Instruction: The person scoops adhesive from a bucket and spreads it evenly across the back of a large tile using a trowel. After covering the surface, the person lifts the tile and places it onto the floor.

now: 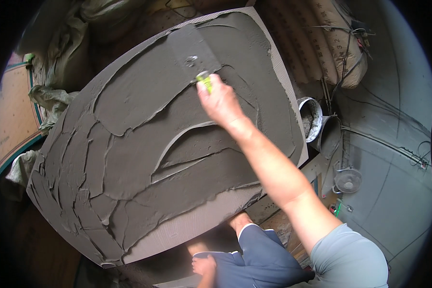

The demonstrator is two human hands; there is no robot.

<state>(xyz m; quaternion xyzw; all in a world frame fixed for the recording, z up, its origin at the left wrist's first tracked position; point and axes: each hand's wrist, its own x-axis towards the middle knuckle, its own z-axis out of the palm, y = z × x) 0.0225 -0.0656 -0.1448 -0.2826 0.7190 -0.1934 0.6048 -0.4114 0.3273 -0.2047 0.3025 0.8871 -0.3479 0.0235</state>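
Note:
My right hand [221, 102] is closed around the yellow-green handle of a plastering trowel [193, 48]. Its flat grey rectangular blade lies on wet grey mortar [139, 113] toward the far edge of a large board [182, 231]. The mortar covers most of the board in overlapping smears with raised ridges. A pale, finely ribbed surface shows bare along the near edge and the right edge. Low in the view, my left hand [205, 265] rests on my thigh by the hem of my blue shorts, its fingers laid over the cloth and partly visible.
A white bucket [310, 120] with mortar residue stands off the board's right edge, beside a dark bucket [329, 137]. Stacked brown sacks [317, 38] lie at the far right, with cables over them. A small fan [348, 181] is on the right; crumpled sacks [57, 53] lie left.

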